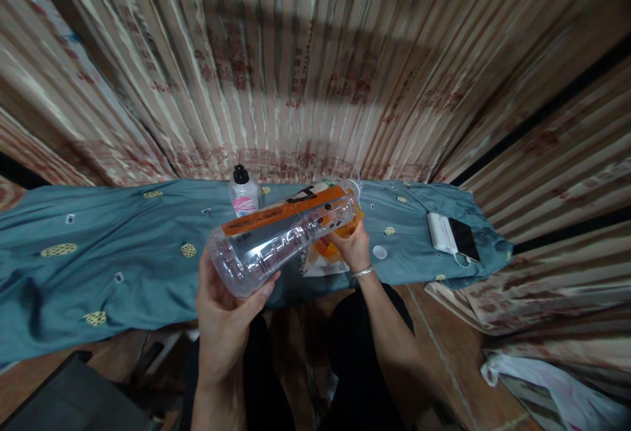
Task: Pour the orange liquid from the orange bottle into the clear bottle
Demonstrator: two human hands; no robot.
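Note:
My left hand [229, 313] is wrapped round the base end of a large clear plastic bottle [286, 234] with an orange label. The bottle lies tilted in the air, its neck to the right and higher than its base. Close by the neck, my right hand [352, 244] has its fingers closed on a translucent orange thing [331, 250], partly hidden behind the bottle; its kind cannot be made out. Under that, a pale printed packet or sheet [323, 268] shows at the edge of the cloth. No liquid shows clearly in the bottle.
A teal patterned cloth [148, 253] covers the long narrow surface. On it stand a small white bottle with a black cap [244, 193] and, at right, a white device [442, 234] beside a black phone-like slab [463, 239]. A pale disc [379, 251] lies nearby. Striped curtains [305, 76] hang behind.

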